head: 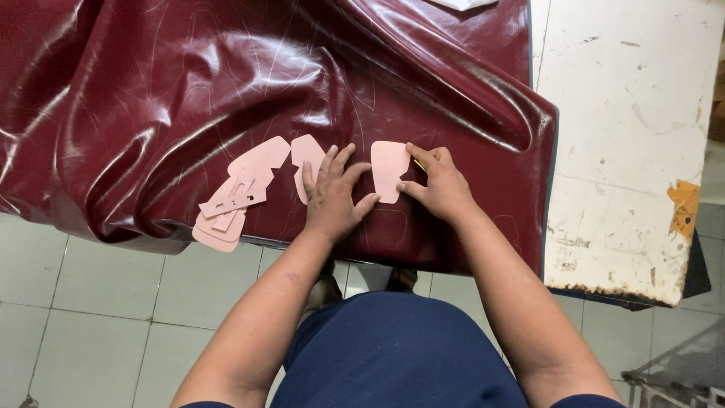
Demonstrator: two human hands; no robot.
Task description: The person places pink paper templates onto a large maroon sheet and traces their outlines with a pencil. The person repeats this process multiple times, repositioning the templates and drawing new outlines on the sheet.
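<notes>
A large sheet of dark red glossy leather [226, 91] covers most of the white worn table [627, 151] and hangs over its near edge. It lies in deep folds and wrinkles, so it is not flat everywhere. If a fold pulls or the hanging part slides, the surface under the hands could shift and any outline there would come out crooked.

At the near edge lies a stack of pink pattern pieces [230, 204], some reaching toward the overhang; a small pull on the leather could drop them on the tiled floor [98, 302].

The left hand [332, 198] lies flat with fingers spread, partly over one pink piece [306, 151] and beside the pink template [389, 168] in the middle. The right hand [442, 185] pinches the template's right edge with closed fingers and seems to hold a thin yellowish tool [418, 164], though it is mostly hidden. The glossy surface looks slippery, so the template could creep if the pressure is uneven.
</notes>
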